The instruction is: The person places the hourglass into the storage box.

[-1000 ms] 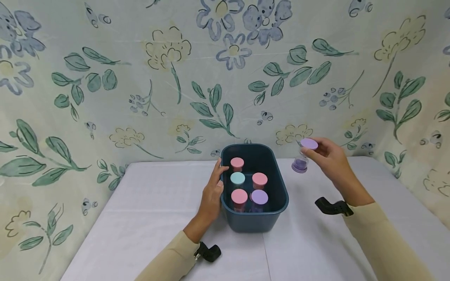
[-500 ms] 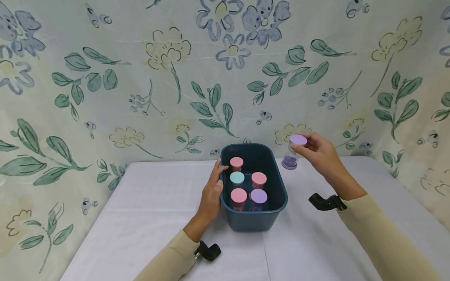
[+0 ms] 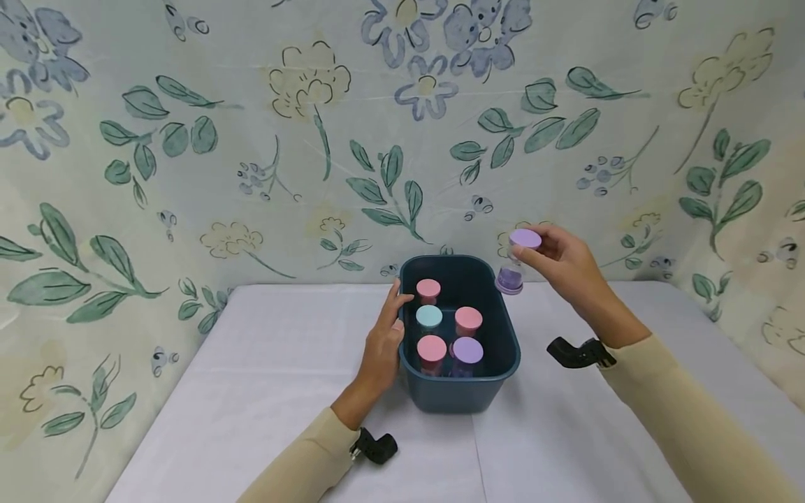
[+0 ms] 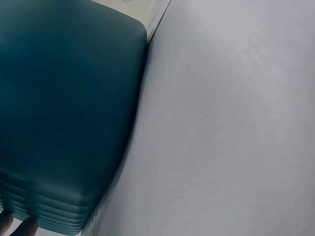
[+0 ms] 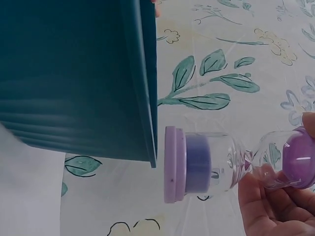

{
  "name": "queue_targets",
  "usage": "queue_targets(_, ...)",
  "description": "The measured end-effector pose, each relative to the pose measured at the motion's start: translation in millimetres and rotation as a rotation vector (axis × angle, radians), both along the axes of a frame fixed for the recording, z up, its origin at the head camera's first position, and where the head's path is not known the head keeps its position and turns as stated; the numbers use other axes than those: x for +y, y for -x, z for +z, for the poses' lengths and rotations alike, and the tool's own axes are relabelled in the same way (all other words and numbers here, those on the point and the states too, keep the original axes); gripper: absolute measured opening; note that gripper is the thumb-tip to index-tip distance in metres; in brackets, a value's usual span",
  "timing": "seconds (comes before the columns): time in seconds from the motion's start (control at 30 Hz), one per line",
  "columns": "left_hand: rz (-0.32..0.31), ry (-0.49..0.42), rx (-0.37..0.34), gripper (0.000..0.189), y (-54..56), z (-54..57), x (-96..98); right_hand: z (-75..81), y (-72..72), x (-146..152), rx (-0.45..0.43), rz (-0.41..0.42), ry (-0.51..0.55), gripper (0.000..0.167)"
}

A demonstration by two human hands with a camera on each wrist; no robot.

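My right hand (image 3: 562, 263) pinches a sand timer (image 5: 221, 162) by its purple cap at one end. The timer is clear glass with a narrow waist and holds purple sand in the lower bulb. It hangs slightly tilted, just beyond the right rim of the dark teal bin (image 3: 457, 397). My left hand (image 3: 380, 342) rests with extended fingers along the bin's left wall, near the rim. Inside the bin stand more timers: a blue-capped one (image 3: 429, 318), a purple-capped one (image 3: 468, 351), and several pink-capped ones (image 3: 431, 349).
The bin stands on a white-covered table (image 3: 283, 391) with a seam running toward the front. A floral curtain (image 3: 277, 175) hangs behind the table's far edge. Black wrist mounts (image 3: 580, 353) sit on both forearms.
My right hand has carried the purple sand timer left and slightly up, closer to the bin's right rim. The left hand keeps its place on the bin.
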State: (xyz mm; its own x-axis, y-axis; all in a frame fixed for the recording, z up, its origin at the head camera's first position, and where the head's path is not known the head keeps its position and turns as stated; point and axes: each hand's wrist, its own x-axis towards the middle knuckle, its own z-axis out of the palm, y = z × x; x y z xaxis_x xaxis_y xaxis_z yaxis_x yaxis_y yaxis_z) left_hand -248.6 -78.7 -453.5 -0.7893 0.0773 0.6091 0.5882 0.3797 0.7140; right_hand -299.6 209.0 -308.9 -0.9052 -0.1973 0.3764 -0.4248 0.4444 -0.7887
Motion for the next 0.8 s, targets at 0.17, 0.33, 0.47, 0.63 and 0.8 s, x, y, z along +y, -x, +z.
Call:
queue_targets(0.17, 0.009, 0.009, -0.006, 0.046, 0.4, 0.5, 0.2, 4.2, 3.7, -9.2, -0.009, 0.026, -0.01, 0.053)
queue_targets(0.33, 0.016, 0.012, -0.005, 0.046, 0.4, 1.9, 0.3, 6.4, 8.5, -17.0, -0.014, 0.053, -0.037, 0.055)
queue_targets(0.47, 0.023, 0.016, -0.007, 0.046, 1.1, 3.1, 1.4, 6.0, 12.8, -21.0, -0.026, 0.084, -0.024, 0.055)
queue_targets(0.63, 0.026, 0.017, -0.01, 0.046, 2.1, 2.9, 1.9, 4.1, 18.1, -27.2, -0.04, 0.108, -0.038, 0.057)
queue_targets(0.8, 0.032, 0.021, -0.011, 0.047, 2.0, 2.7, 2.1, 2.9, 22.4, -31.5, -0.063, 0.13, -0.022, 0.058)
